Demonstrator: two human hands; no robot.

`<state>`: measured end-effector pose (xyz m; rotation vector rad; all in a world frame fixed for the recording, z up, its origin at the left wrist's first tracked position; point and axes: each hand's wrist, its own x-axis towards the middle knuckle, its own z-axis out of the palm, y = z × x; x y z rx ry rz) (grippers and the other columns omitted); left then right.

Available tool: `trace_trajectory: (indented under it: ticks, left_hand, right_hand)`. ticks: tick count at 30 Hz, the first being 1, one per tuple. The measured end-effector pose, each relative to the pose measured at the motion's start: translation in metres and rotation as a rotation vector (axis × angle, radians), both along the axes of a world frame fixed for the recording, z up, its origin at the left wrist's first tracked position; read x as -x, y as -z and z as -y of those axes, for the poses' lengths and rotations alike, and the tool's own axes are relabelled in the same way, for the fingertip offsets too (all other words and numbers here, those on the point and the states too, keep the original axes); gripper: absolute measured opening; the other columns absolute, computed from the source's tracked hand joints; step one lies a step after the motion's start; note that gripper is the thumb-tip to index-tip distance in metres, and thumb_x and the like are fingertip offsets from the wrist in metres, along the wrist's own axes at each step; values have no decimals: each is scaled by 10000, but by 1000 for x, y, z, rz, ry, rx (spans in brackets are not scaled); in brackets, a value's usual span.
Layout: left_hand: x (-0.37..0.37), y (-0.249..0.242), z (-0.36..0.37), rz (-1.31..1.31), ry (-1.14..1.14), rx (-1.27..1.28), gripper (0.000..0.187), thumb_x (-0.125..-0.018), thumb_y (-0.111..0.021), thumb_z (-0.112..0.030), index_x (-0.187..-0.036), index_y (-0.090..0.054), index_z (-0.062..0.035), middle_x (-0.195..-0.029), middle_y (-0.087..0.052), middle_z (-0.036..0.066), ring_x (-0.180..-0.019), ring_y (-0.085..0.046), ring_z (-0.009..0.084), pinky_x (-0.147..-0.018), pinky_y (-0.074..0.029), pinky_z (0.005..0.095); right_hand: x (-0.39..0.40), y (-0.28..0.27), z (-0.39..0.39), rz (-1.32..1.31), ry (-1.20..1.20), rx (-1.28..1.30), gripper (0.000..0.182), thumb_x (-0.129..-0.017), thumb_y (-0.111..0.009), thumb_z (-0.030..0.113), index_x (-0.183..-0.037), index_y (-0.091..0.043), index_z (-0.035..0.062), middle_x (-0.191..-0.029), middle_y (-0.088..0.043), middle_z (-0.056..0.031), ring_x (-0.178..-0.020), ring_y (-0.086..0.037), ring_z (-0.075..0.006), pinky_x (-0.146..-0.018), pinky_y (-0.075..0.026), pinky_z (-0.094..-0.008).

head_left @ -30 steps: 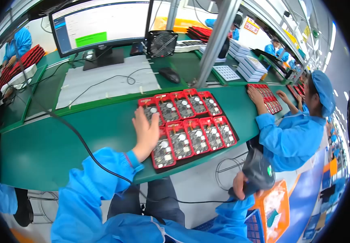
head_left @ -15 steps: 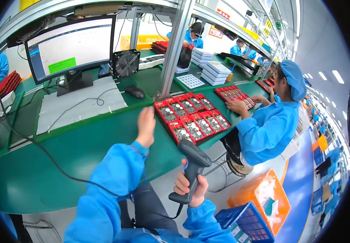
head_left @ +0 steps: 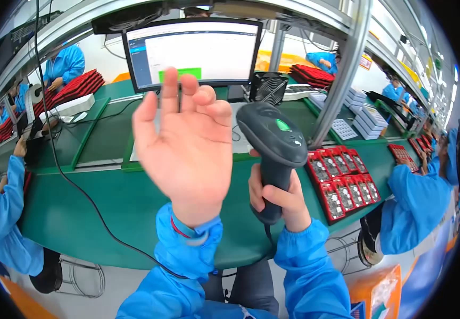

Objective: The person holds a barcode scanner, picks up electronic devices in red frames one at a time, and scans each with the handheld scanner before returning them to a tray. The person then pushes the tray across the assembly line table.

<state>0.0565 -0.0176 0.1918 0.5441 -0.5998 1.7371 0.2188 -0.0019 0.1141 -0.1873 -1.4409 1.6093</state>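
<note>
My left hand (head_left: 187,141) is raised in front of the monitor (head_left: 224,48), palm turned toward me, holding nothing. Its thumb stands apart and some fingers curl slightly. My right hand (head_left: 283,199) grips the handle of a black barcode scanner (head_left: 272,135), held upright over the front of the green table (head_left: 97,212). A green light glows on top of the scanner, and its cable (head_left: 268,234) drops from the handle's base. To the right of the scanner lie red trays (head_left: 321,185) filled with several circuit boards (head_left: 333,200).
A metal post (head_left: 341,74) rises behind the trays, near a black fan (head_left: 268,89). Stacked white trays (head_left: 369,121) stand farther right. Co-workers in blue sit at both sides, one at left (head_left: 6,212) and one at right (head_left: 419,204). A dark cable (head_left: 81,189) hangs across the left side.
My left hand has risen from beside the red trays and turned its palm toward me. The scanner is higher, with its green light showing. My view has swung left.
</note>
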Motion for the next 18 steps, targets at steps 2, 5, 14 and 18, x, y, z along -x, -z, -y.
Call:
trace_trajectory:
  ticks: [2, 5, 14, 18]
  left_hand:
    - [4, -6, 15, -67, -147, -117, 352, -928, -467, -227, -1155, -502, 40, -970, -549, 92, -843, -494, 174, -735, -448, 312]
    - [10, -9, 30, -223, -247, -286, 322, -933, -475, -232, -1146, -506, 8, -914, -539, 41, -762, -491, 128, -634, -456, 302]
    - [-5, 2, 50, -511, -448, -345, 273, -968, -443, -268, -1199, -432, -121, -836, -530, 38, -697, -507, 182, -522, -466, 326]
    - [-25, 2, 39, -559, -601, -307, 286, -981, -431, -291, -1190, -437, -96, -841, -547, 86, -681, -513, 225, -531, -473, 335]
  right_hand:
    - [9, 11, -19, 118, -10, -94, 566, -809, -638, 110, -1314, -398, 20, -736, -509, -54, -565, -534, -122, -527, -425, -257]
    - [18, 40, -35, 99, 35, -15, 550, -819, -619, 131, -1313, -401, 28, -720, -497, -45, -555, -524, -120, -508, -418, -262]
    - [4, 82, -72, -211, -136, 488, 517, -869, -537, 214, -1334, -392, 42, -750, -461, -70, -560, -447, -152, -518, -388, -296]
    - [7, 86, -69, -233, -157, 548, 481, -876, -553, 193, -1316, -413, 57, -747, -450, -62, -589, -442, -150, -532, -384, -295]
